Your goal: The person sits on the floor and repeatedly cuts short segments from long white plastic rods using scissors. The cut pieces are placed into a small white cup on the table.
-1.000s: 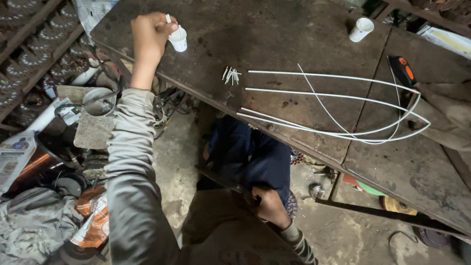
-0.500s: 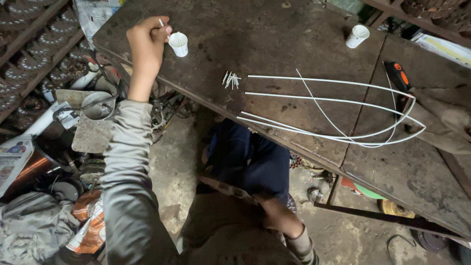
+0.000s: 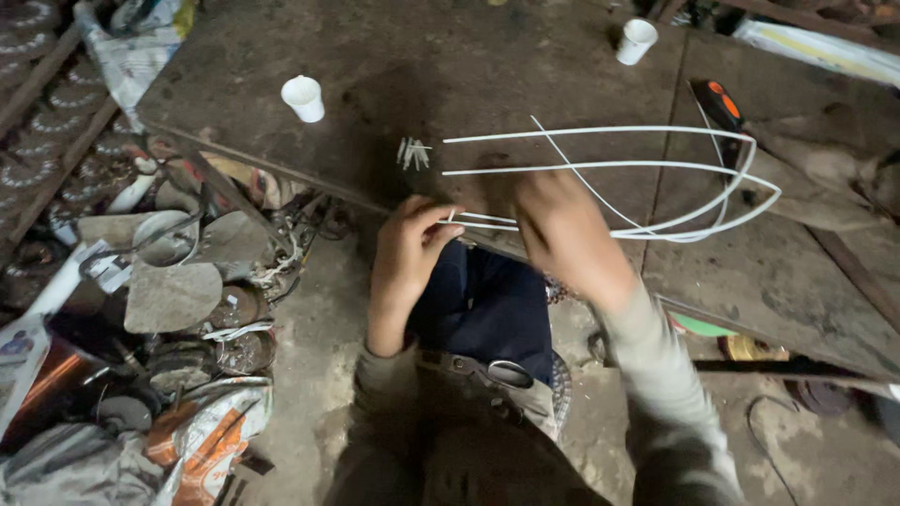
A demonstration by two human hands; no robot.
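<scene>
Dim, flat light with soft shadows; the right hand (image 3: 562, 230) is motion-blurred, edges slightly distorted.

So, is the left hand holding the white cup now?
No, the white cup stands alone on the table; the left hand pinches a white rod.

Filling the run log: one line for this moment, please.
left hand: pinching white rod ends | right hand: blurred, over rods | white cup: standing on workbench

Two white cups stand on the worktop (image 3: 525, 56) — one (image 3: 303, 97) left of the white wire loops (image 3: 656, 178), one (image 3: 637, 41) beyond them — plus one cluster of small white pins (image 3: 412, 153) and one orange-handled tool (image 3: 720, 101).
</scene>
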